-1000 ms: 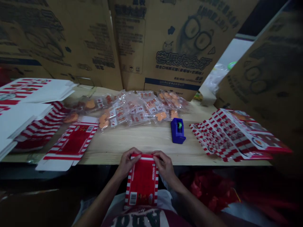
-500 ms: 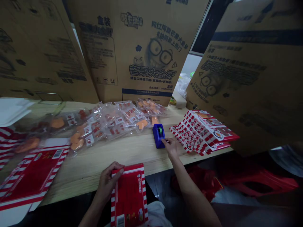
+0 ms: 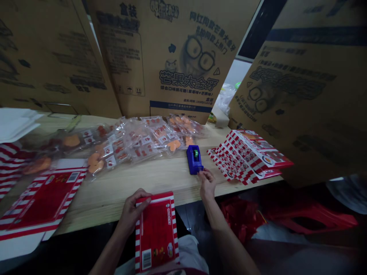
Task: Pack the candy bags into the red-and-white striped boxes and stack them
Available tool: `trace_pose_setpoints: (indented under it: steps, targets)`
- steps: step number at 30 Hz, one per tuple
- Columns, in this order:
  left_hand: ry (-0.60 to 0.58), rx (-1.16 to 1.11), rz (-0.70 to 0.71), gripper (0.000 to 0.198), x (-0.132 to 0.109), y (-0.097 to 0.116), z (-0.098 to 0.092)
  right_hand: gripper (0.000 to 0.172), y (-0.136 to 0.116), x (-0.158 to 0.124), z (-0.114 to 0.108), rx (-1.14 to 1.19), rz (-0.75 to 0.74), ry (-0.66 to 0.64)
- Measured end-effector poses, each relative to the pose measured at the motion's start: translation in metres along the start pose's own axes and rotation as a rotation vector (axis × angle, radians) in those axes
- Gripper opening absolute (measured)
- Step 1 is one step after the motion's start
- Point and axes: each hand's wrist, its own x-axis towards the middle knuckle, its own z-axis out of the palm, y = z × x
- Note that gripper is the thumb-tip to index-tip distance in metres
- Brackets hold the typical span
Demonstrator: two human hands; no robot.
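Left hand (image 3: pixel 132 211) grips a rectangular, red-and-white cardboard box (image 3: pixel 157 231); right hand (image 3: pixel 207 183), its grip unclear, touches a blue plastic tape dispenser (image 3: pixel 192 163).

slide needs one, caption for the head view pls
Left hand holds a red box; right hand at the blue tape dispenser.

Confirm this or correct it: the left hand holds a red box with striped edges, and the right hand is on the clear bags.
One part is wrong: in the head view, the right hand is at the near end of the blue tape dispenser, not on the clear bags. The left hand does hold a red box with striped edges.
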Motion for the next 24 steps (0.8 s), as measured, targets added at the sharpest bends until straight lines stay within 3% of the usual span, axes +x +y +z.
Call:
trace_pose_setpoints:
  steps: [3,7,11,13,17,19,21,24]
  targets:
    - [0.011,-0.002,-0.013,0.017,0.001,0.001,0.004,0.030,0.005,-0.001,-0.001,-0.012,-0.009,0.064]
    - [0.043,-0.026,-0.018,0.018,0.001,0.004,0.008,0.030,0.008,-0.004,-0.008,-0.012,0.005,0.057]
    - [0.052,-0.062,-0.037,0.018,0.003,0.005,0.011,0.030,-0.015,-0.014,-0.013,0.012,0.038,-0.041]
    - [0.040,-0.074,-0.043,0.018,0.005,0.007,0.014,0.027,-0.043,-0.015,-0.005,-0.015,0.016,-0.316]
    - [-0.007,-0.061,-0.030,0.016,0.008,0.013,0.023,0.029,-0.105,-0.004,0.039,-0.239,-0.195,-1.301]
    - [-0.021,-0.040,-0.021,0.015,0.009,0.016,0.026,0.029,-0.123,0.001,0.066,-0.347,-0.285,-1.644]
    - [-0.023,-0.039,-0.019,0.015,0.010,0.019,0.029,0.025,-0.130,0.002,0.088,-0.438,-0.361,-1.825]
    - [-0.017,-0.047,0.000,0.014,0.010,0.022,0.029,0.019,-0.128,-0.005,0.106,-0.591,-0.443,-1.931]
